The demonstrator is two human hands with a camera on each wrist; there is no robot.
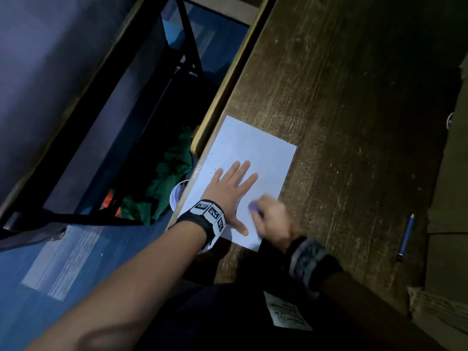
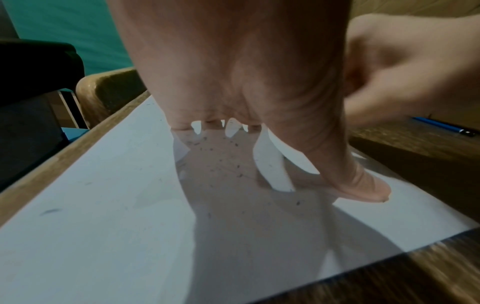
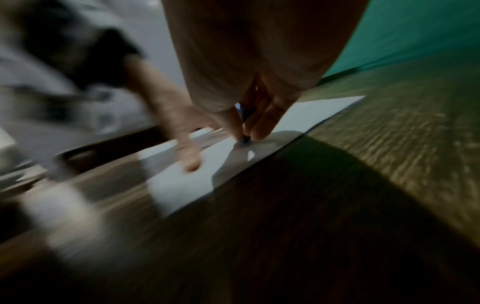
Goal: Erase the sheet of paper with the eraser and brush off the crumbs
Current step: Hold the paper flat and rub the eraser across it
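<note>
A white sheet of paper (image 1: 260,153) lies on the wooden table (image 1: 342,97) by its left edge. My left hand (image 1: 233,183) lies flat on the sheet with fingers spread, pressing it down. My right hand (image 1: 273,219), blurred, pinches a small bluish eraser (image 1: 253,206) against the sheet's near right part, beside the left thumb. In the left wrist view, dark crumbs (image 2: 221,162) lie scattered on the paper (image 2: 103,205) under the left hand (image 2: 233,82). The right wrist view shows the eraser tip (image 3: 245,139) touching the paper (image 3: 182,185) between my fingers (image 3: 262,125).
A blue pencil (image 1: 406,236) lies on the table to the right of the sheet. Left of the table's edge, the floor holds a green cloth (image 1: 172,173), a white bucket rim (image 1: 177,196) and a dark chair frame (image 1: 126,122).
</note>
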